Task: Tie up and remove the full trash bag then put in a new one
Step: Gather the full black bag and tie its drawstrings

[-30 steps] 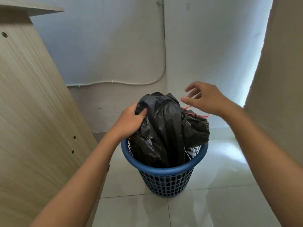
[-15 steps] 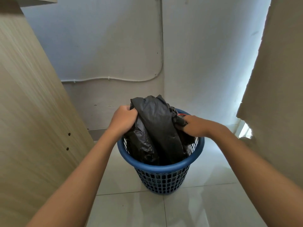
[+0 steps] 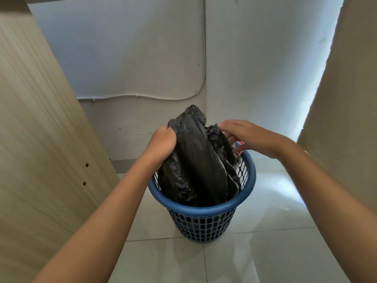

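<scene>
A light wood-grain panel [image 3: 36,123] is seen standing to the left of the left grip, its face leaning in the wide view; two small drilled holes [image 3: 85,174] are shown low on it. Beyond both grips a pale wall [image 3: 132,48] is met by a second wall at a corner, and a white cable [image 3: 138,96] is clipped along it, then led up the corner. To the right of the right grip a beige panel [image 3: 350,111] is seen. Glossy pale floor tiles [image 3: 265,252] with thin grout lines are laid below both grips.
</scene>
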Action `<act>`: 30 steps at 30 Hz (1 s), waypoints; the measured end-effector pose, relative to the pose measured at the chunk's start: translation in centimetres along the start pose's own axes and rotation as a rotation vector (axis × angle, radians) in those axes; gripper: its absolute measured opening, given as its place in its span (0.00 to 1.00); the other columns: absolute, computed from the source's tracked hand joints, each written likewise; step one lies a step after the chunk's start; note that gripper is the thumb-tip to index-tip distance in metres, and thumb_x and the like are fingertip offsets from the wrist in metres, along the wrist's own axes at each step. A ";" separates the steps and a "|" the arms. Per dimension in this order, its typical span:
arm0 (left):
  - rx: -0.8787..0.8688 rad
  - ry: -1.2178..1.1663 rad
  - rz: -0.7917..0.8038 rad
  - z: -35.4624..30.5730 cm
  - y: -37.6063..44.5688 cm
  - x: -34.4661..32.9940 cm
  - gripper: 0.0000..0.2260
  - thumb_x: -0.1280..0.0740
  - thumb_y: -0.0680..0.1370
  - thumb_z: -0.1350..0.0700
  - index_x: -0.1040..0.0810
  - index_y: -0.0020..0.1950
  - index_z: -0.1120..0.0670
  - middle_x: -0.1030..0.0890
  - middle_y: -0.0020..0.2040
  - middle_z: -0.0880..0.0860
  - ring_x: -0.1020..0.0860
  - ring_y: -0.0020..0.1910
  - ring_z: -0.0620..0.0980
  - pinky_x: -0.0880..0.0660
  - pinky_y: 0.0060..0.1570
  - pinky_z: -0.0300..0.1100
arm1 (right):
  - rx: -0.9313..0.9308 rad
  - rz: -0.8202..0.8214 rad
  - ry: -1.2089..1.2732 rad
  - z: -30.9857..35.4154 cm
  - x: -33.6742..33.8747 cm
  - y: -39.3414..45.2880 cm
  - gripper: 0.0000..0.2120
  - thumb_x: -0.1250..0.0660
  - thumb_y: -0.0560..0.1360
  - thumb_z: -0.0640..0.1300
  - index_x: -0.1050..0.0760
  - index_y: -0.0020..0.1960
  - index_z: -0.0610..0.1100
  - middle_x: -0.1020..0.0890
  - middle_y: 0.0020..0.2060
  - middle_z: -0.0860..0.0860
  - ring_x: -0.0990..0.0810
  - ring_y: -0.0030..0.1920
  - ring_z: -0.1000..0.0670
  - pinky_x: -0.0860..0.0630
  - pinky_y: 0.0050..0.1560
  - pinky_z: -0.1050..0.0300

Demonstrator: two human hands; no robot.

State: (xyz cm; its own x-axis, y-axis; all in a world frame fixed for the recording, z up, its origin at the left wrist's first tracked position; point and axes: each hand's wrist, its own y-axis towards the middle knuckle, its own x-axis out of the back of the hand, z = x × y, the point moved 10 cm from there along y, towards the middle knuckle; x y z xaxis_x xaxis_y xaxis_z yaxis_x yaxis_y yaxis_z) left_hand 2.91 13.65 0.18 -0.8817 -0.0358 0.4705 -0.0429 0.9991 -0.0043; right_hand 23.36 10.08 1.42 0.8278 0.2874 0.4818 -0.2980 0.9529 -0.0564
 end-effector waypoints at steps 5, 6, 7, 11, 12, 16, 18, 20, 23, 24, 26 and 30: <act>-0.051 0.030 -0.060 -0.5 0.0 0.4 0.21 0.46 0.84 0.47 0.21 0.54 0.62 0.18 0.49 0.61 0.21 0.49 0.60 0.27 0.47 0.49 | -0.052 0.090 -0.216 -2.0 -3.2 0.9 0.19 0.43 0.83 0.55 0.20 0.48 0.43 0.16 0.47 0.47 0.20 0.47 0.51 0.25 0.60 0.46; -0.071 0.056 -0.056 -0.6 0.0 0.3 0.21 0.46 0.84 0.47 0.20 0.52 0.60 0.18 0.48 0.60 0.21 0.49 0.59 0.26 0.49 0.51 | -0.058 0.061 -0.216 -2.5 -3.3 1.3 0.19 0.44 0.84 0.52 0.22 0.46 0.41 0.16 0.43 0.44 0.21 0.44 0.50 0.24 0.57 0.46; -0.092 0.093 -0.055 -0.7 0.0 0.3 0.20 0.46 0.84 0.47 0.21 0.51 0.58 0.18 0.47 0.58 0.21 0.49 0.58 0.25 0.50 0.52 | -0.067 0.029 -0.210 -2.9 -3.3 1.5 0.19 0.45 0.85 0.50 0.23 0.44 0.41 0.18 0.41 0.45 0.22 0.43 0.49 0.24 0.54 0.48; -0.117 0.300 -0.138 0.0 -0.1 1.1 0.15 0.45 0.83 0.47 0.25 0.44 0.53 0.20 0.42 0.54 0.21 0.45 0.58 0.31 0.41 0.47 | -0.002 -0.352 -0.329 -1.7 0.7 1.5 0.19 0.49 0.85 0.50 0.28 0.43 0.43 0.23 0.37 0.49 0.25 0.41 0.47 0.31 0.43 0.53; -0.104 0.340 -0.170 0.2 -0.2 1.4 0.13 0.44 0.82 0.46 0.26 0.46 0.52 0.21 0.43 0.53 0.22 0.45 0.58 0.31 0.41 0.47 | 0.053 -0.466 -0.336 -0.7 1.8 1.0 0.18 0.50 0.85 0.51 0.27 0.48 0.44 0.23 0.38 0.50 0.24 0.41 0.48 0.30 0.44 0.53; -0.065 0.393 -0.266 0.8 -0.5 2.8 0.09 0.40 0.80 0.46 0.31 0.57 0.48 0.21 0.43 0.51 0.24 0.43 0.56 0.32 0.40 0.47 | 0.423 -0.562 -0.290 5.4 1.6 -1.5 0.16 0.41 0.81 0.59 0.30 0.63 0.53 0.24 0.52 0.51 0.23 0.48 0.52 0.22 0.49 0.55; -0.085 0.387 -0.262 0.3 -0.5 2.7 0.09 0.39 0.80 0.46 0.26 0.56 0.49 0.21 0.45 0.49 0.24 0.45 0.56 0.33 0.42 0.45 | 0.436 -0.375 -0.369 6.1 -1.6 -1.2 0.24 0.33 0.74 0.64 0.31 0.67 0.59 0.27 0.56 0.53 0.25 0.52 0.54 0.25 0.53 0.60; -0.106 0.318 -0.193 -0.2 -0.3 2.0 0.12 0.39 0.79 0.45 0.20 0.50 0.51 0.19 0.46 0.51 0.23 0.46 0.55 0.31 0.43 0.45 | 0.371 -0.208 -0.537 4.5 -4.7 -0.1 0.29 0.30 0.72 0.64 0.31 0.70 0.58 0.26 0.57 0.52 0.25 0.56 0.54 0.28 0.58 0.59; -0.102 0.158 -0.010 -1.5 -0.8 0.5 0.17 0.43 0.80 0.44 0.25 0.40 0.53 0.19 0.43 0.58 0.23 0.45 0.58 0.30 0.44 0.50 | 0.240 -0.212 -0.503 1.0 -4.5 1.2 0.17 0.31 0.76 0.52 0.22 0.62 0.46 0.18 0.54 0.47 0.21 0.54 0.47 0.26 0.57 0.53; -0.130 0.209 0.020 -1.9 -0.9 0.4 0.17 0.45 0.81 0.43 0.24 0.45 0.53 0.19 0.47 0.57 0.24 0.48 0.58 0.30 0.47 0.50 | 0.174 -0.243 -0.427 0.1 -3.6 1.4 0.13 0.32 0.78 0.49 0.21 0.58 0.44 0.17 0.51 0.47 0.20 0.52 0.48 0.26 0.54 0.54; -0.257 0.439 -0.013 -3.1 -1.6 1.3 0.21 0.46 0.80 0.38 0.25 0.65 0.47 0.22 0.64 0.55 0.25 0.62 0.56 0.29 0.58 0.51 | 0.054 -0.285 -0.316 -1.5 -2.2 1.4 0.10 0.36 0.80 0.47 0.21 0.50 0.42 0.18 0.44 0.48 0.22 0.47 0.49 0.32 0.44 0.57; -0.383 0.331 0.308 -3.3 -4.0 -0.9 0.28 0.32 0.74 0.33 0.33 0.73 0.36 0.25 0.69 0.44 0.25 0.65 0.44 0.27 0.67 0.47 | -0.113 -0.292 -0.187 -3.0 -2.6 1.0 0.23 0.44 0.84 0.52 0.21 0.49 0.34 0.18 0.44 0.38 0.20 0.47 0.39 0.26 0.48 0.50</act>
State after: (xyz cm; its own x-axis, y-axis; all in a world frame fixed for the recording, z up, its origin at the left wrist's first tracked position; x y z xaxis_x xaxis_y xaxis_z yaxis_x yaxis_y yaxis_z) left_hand 5.43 9.81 2.63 -0.6302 0.2053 0.7488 0.4186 0.9021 0.1051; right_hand 22.32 10.56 -2.55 0.7662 -0.0113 0.6425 0.0011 0.9999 0.0163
